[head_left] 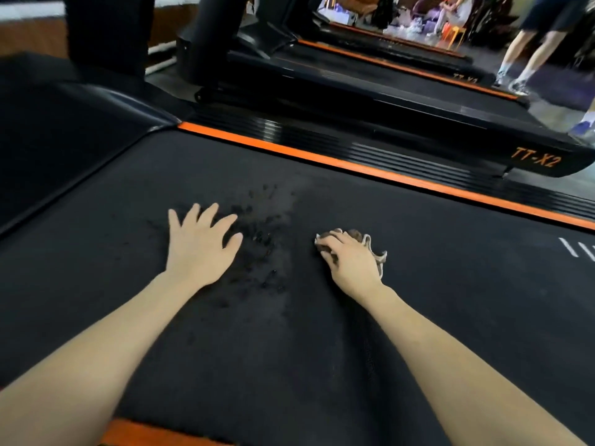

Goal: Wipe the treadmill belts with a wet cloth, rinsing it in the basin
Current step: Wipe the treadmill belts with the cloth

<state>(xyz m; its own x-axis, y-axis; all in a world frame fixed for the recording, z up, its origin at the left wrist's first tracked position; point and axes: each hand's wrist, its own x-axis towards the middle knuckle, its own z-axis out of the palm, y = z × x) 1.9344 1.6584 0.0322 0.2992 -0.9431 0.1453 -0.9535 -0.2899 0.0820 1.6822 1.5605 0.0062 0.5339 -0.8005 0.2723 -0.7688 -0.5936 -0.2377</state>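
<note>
The left hand lies flat on the treadmill belt, fingers spread and holding nothing. The right hand grips a bunched cloth pressed to the belt, with dark specks between the two hands. Beyond the orange strip stands a second treadmill, with a bystander's legs past it.

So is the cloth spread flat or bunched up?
Bunched: the cloth sits wadded under the right hand, with only crumpled edges poking out beside it.
</note>
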